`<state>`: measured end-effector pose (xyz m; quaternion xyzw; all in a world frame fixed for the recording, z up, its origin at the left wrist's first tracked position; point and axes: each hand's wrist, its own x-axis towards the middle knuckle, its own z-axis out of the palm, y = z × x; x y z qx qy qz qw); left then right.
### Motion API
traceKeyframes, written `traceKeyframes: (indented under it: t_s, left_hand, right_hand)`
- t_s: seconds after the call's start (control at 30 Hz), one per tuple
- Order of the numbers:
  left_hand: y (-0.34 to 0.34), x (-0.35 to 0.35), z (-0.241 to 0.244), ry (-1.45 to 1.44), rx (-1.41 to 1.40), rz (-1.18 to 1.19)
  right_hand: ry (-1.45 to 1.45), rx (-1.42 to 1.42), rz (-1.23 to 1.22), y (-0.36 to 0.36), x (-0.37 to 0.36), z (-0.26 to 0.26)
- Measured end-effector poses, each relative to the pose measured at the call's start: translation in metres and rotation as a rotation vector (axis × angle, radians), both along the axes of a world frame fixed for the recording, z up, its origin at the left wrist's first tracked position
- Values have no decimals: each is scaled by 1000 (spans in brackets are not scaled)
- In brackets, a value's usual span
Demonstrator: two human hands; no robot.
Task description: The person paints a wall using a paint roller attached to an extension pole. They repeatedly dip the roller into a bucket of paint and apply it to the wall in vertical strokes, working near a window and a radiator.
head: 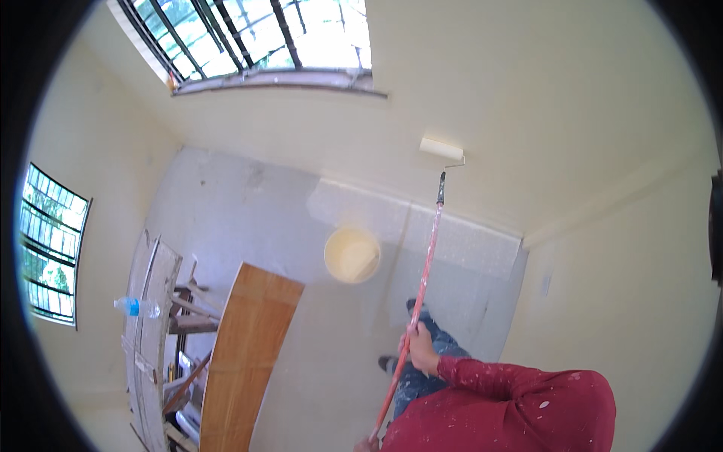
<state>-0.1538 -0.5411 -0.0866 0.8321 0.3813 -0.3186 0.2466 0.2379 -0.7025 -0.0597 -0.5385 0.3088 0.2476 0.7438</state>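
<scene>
My right hand (421,346), at the end of a paint-spattered red sleeve, is closed around the middle of a red extension pole (427,254). Lower down, my left hand (367,445) grips the pole near its rear end, partly cut off by the bottom edge of the view. At the far end of the pole, a paint roller (441,149) with a pale cream cover lies against or close to the cream wall (508,113) below and right of the barred window. A round bucket (352,255) of cream paint stands on the floor, left of the pole.
A wooden trestle bench (148,344) at the left carries a plastic bottle (137,307) lying on its side. Beside it leans or stands a brown wooden panel (254,350). A pale strip of sheeting (463,234) or wet-looking floor runs along the wall base. Barred windows (265,39) open two walls.
</scene>
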Motion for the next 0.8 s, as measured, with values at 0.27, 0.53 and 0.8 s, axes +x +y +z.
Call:
traceKeyframes:
  t_s: [0.27,0.53,0.8]
  left_hand:
    - [4,84,3,-217,-99,-26]
    - [-9,176,65,-710,-197,13]
    - [53,23,-20,-602,-172,274]
  right_hand:
    - [-418,-85,27,3,3,137]
    - [-817,-47,-30,10,78,266]
    - [-819,137,-2,35,9,296]
